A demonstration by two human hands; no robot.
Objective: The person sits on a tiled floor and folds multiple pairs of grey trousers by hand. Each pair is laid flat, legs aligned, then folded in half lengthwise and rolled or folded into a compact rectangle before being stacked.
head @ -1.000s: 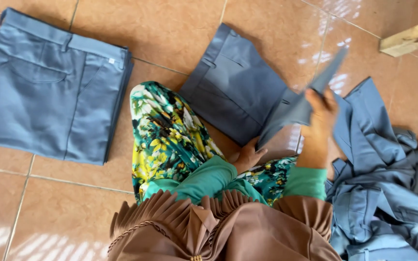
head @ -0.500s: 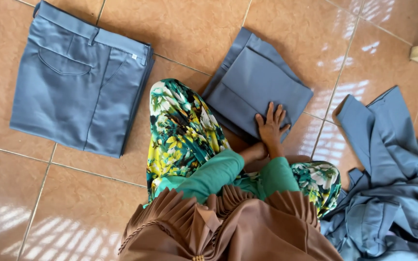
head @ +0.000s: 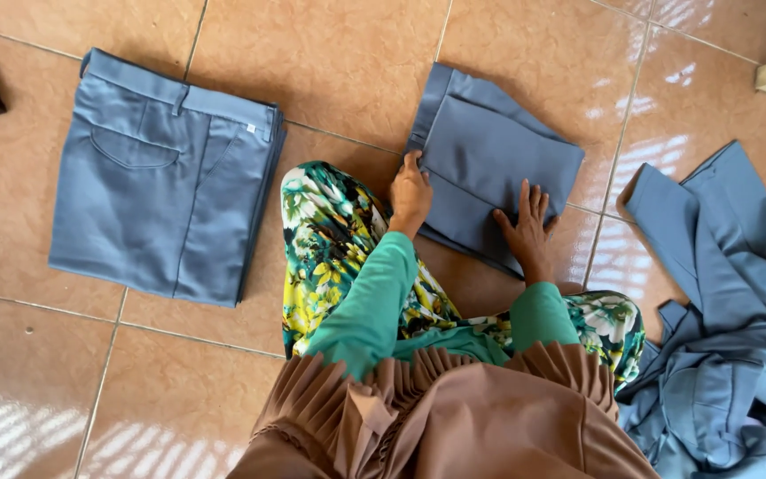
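Open tiled floor (head: 525,53) above the folded trousers (head: 498,151), hemmed by stacked trousers (head: 161,177) left and heaped garments (head: 720,337) right.

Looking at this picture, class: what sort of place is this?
Probably a home or small tailoring room: glossy tiled floor, folded blue-grey trousers, an unfolded heap, both hands pressing another pair.
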